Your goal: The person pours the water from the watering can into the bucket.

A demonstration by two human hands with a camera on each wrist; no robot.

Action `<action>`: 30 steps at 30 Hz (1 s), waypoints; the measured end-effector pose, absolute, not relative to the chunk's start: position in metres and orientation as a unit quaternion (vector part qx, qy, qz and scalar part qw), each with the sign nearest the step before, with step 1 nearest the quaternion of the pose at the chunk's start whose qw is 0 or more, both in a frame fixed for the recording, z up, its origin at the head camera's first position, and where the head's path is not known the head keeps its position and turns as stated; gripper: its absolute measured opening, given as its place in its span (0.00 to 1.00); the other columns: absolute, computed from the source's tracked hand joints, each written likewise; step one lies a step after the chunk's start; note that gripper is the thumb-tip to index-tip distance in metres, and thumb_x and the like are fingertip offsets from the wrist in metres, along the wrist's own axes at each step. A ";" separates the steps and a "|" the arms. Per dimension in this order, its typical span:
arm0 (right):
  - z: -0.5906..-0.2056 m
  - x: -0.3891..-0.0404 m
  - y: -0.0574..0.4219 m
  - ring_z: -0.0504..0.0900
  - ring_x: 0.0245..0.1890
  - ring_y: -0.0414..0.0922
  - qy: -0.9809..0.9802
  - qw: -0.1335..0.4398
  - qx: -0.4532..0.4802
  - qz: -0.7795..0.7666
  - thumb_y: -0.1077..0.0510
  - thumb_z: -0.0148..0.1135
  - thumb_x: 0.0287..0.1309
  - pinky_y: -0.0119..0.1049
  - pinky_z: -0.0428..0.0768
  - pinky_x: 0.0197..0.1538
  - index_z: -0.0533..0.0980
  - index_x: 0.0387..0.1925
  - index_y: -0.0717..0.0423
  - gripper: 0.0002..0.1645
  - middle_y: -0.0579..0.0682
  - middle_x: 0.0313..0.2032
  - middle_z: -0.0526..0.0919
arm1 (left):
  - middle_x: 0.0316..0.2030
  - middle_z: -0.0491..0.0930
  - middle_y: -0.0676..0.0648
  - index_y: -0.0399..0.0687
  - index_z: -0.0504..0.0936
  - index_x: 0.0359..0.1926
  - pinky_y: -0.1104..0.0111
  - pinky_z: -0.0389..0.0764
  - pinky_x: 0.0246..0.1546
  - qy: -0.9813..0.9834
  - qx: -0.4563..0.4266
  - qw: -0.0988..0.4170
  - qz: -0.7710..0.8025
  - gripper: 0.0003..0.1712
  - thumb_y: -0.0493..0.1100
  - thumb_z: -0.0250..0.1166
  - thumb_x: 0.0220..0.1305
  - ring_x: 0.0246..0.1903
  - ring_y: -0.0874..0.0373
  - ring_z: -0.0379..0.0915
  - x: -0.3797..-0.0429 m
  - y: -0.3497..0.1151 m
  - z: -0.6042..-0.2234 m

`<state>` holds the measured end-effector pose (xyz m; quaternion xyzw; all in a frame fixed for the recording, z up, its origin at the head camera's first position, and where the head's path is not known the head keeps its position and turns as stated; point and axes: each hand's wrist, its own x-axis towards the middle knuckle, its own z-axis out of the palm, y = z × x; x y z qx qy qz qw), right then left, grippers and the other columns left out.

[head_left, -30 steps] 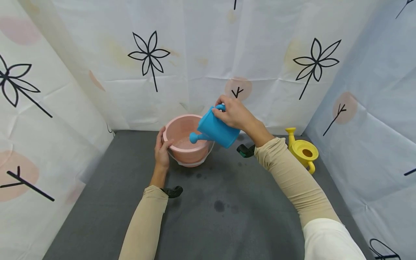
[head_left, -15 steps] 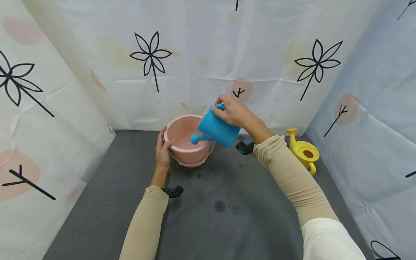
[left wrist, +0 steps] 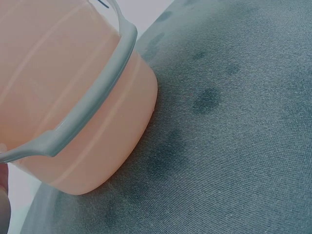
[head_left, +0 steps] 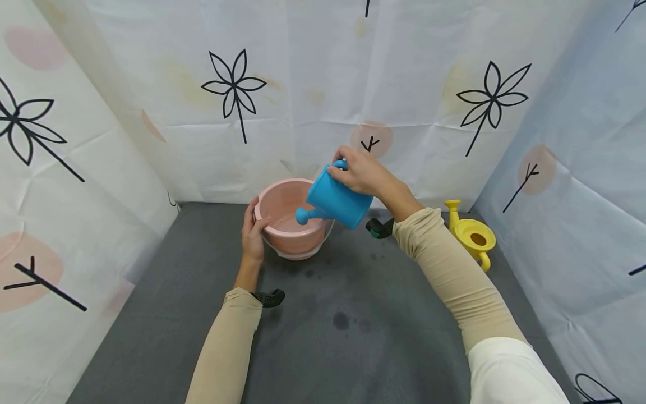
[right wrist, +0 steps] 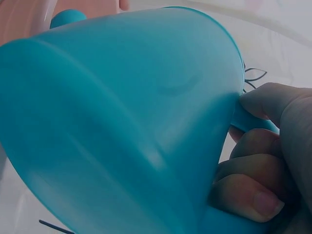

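Observation:
My right hand (head_left: 360,171) grips the handle of a blue watering can (head_left: 339,196), its fingers curled round the handle in the right wrist view. The can (right wrist: 131,117) is tilted, with its round spout head over the opening of a pink bucket (head_left: 295,241). On the bucket's left side, my left hand (head_left: 251,233) holds the rim, thumb over the edge and fingers outside. A pale carrying handle hangs down the bucket's front (left wrist: 92,97) in the left wrist view. Whether water leaves the spout cannot be made out.
A yellow watering can (head_left: 471,235) stands at the right rear, beyond my right forearm. Dark wet spots (head_left: 340,320) mark the grey table (head_left: 303,359). White patterned cloth (head_left: 313,95) encloses the back and both sides.
The view has shifted very slightly. Both hands, the tilted blue watering can and the bucket have kept practically the same positions.

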<state>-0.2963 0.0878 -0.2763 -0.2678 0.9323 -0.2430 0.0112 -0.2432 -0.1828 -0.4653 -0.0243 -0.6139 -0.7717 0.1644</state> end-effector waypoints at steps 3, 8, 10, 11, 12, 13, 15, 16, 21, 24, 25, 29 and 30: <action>-0.274 -0.296 0.087 0.75 0.50 0.55 0.934 0.015 -0.269 -0.237 0.48 0.51 0.77 0.51 0.73 0.55 0.70 0.58 0.61 0.22 0.62 0.52 0.77 | 0.81 0.53 0.46 0.44 0.57 0.80 0.66 0.60 0.75 -0.613 -0.023 0.164 -0.773 0.38 0.31 0.52 0.71 0.80 0.56 0.48 -0.243 -0.182 -0.465; -0.273 -0.295 0.085 0.75 0.46 0.54 0.935 0.023 -0.266 -0.233 0.48 0.51 0.77 0.49 0.72 0.51 0.70 0.57 0.61 0.21 0.61 0.47 0.77 | 0.81 0.53 0.45 0.44 0.56 0.80 0.65 0.61 0.75 -0.610 -0.018 0.162 -0.775 0.38 0.30 0.51 0.71 0.80 0.55 0.48 -0.243 -0.181 -0.465; -0.273 -0.295 0.084 0.75 0.45 0.53 0.936 0.025 -0.266 -0.231 0.48 0.51 0.77 0.49 0.72 0.50 0.70 0.57 0.61 0.21 0.61 0.46 0.77 | 0.81 0.53 0.45 0.43 0.56 0.80 0.62 0.59 0.76 -0.608 -0.018 0.162 -0.777 0.38 0.30 0.51 0.71 0.80 0.54 0.48 -0.243 -0.181 -0.465; -0.273 -0.296 0.084 0.74 0.44 0.53 0.936 0.026 -0.267 -0.229 0.48 0.51 0.77 0.49 0.72 0.50 0.70 0.57 0.61 0.22 0.61 0.45 0.77 | 0.81 0.53 0.44 0.42 0.56 0.79 0.59 0.58 0.77 -0.607 -0.019 0.163 -0.778 0.38 0.30 0.51 0.71 0.80 0.54 0.48 -0.243 -0.181 -0.465; -0.273 -0.296 0.084 0.74 0.44 0.53 0.936 0.026 -0.269 -0.227 0.48 0.51 0.77 0.49 0.72 0.50 0.70 0.58 0.61 0.22 0.61 0.45 0.76 | 0.81 0.53 0.44 0.40 0.56 0.79 0.58 0.57 0.78 -0.607 -0.020 0.165 -0.777 0.38 0.29 0.51 0.70 0.80 0.54 0.48 -0.243 -0.181 -0.465; -0.274 -0.297 0.083 0.74 0.44 0.53 0.936 0.027 -0.270 -0.226 0.48 0.50 0.77 0.49 0.72 0.49 0.70 0.58 0.61 0.22 0.61 0.44 0.76 | 0.80 0.53 0.44 0.40 0.56 0.79 0.57 0.56 0.78 -0.606 -0.021 0.166 -0.778 0.38 0.29 0.51 0.70 0.80 0.54 0.48 -0.243 -0.181 -0.465; -0.274 -0.298 0.082 0.74 0.43 0.53 0.936 0.030 -0.271 -0.222 0.48 0.50 0.77 0.48 0.71 0.49 0.70 0.58 0.60 0.22 0.61 0.44 0.76 | 0.80 0.53 0.43 0.41 0.56 0.79 0.55 0.54 0.79 -0.605 -0.025 0.168 -0.778 0.37 0.30 0.51 0.70 0.80 0.53 0.48 -0.242 -0.181 -0.465; -0.274 -0.298 0.082 0.74 0.43 0.53 0.936 0.031 -0.271 -0.221 0.48 0.50 0.77 0.48 0.71 0.49 0.70 0.59 0.60 0.22 0.61 0.44 0.76 | 0.80 0.53 0.43 0.41 0.56 0.79 0.55 0.54 0.79 -0.606 -0.024 0.169 -0.777 0.37 0.30 0.51 0.70 0.80 0.53 0.48 -0.242 -0.181 -0.464; -0.272 -0.298 0.080 0.74 0.42 0.53 0.938 0.035 -0.271 -0.213 0.48 0.49 0.77 0.48 0.71 0.48 0.69 0.59 0.60 0.22 0.60 0.43 0.76 | 0.81 0.52 0.44 0.43 0.56 0.80 0.59 0.58 0.77 -0.610 -0.023 0.164 -0.775 0.37 0.31 0.51 0.71 0.80 0.54 0.48 -0.241 -0.183 -0.464; -0.270 -0.297 0.078 0.75 0.43 0.53 0.938 0.031 -0.275 -0.207 0.48 0.50 0.77 0.48 0.72 0.48 0.70 0.60 0.60 0.22 0.61 0.44 0.77 | 0.81 0.53 0.44 0.43 0.56 0.80 0.60 0.59 0.77 -0.608 -0.025 0.165 -0.776 0.38 0.31 0.51 0.71 0.80 0.54 0.48 -0.243 -0.183 -0.465; -0.270 -0.297 0.078 0.75 0.44 0.53 0.939 0.030 -0.276 -0.206 0.48 0.50 0.77 0.48 0.72 0.49 0.70 0.60 0.60 0.22 0.61 0.45 0.77 | 0.81 0.53 0.44 0.43 0.56 0.80 0.59 0.58 0.77 -0.607 -0.026 0.165 -0.777 0.38 0.31 0.51 0.71 0.80 0.54 0.49 -0.243 -0.183 -0.465; -0.269 -0.296 0.078 0.76 0.45 0.53 0.938 0.027 -0.279 -0.203 0.48 0.50 0.77 0.49 0.73 0.50 0.70 0.60 0.60 0.23 0.62 0.48 0.78 | 0.81 0.53 0.44 0.41 0.55 0.80 0.58 0.58 0.78 -0.607 -0.025 0.167 -0.777 0.38 0.31 0.51 0.70 0.80 0.53 0.48 -0.244 -0.183 -0.466; -0.269 -0.296 0.078 0.76 0.45 0.53 0.938 0.026 -0.280 -0.204 0.48 0.50 0.77 0.49 0.73 0.49 0.70 0.60 0.60 0.23 0.62 0.48 0.78 | 0.81 0.53 0.44 0.41 0.55 0.80 0.58 0.58 0.78 -0.606 -0.027 0.167 -0.777 0.38 0.31 0.51 0.70 0.80 0.53 0.48 -0.245 -0.182 -0.465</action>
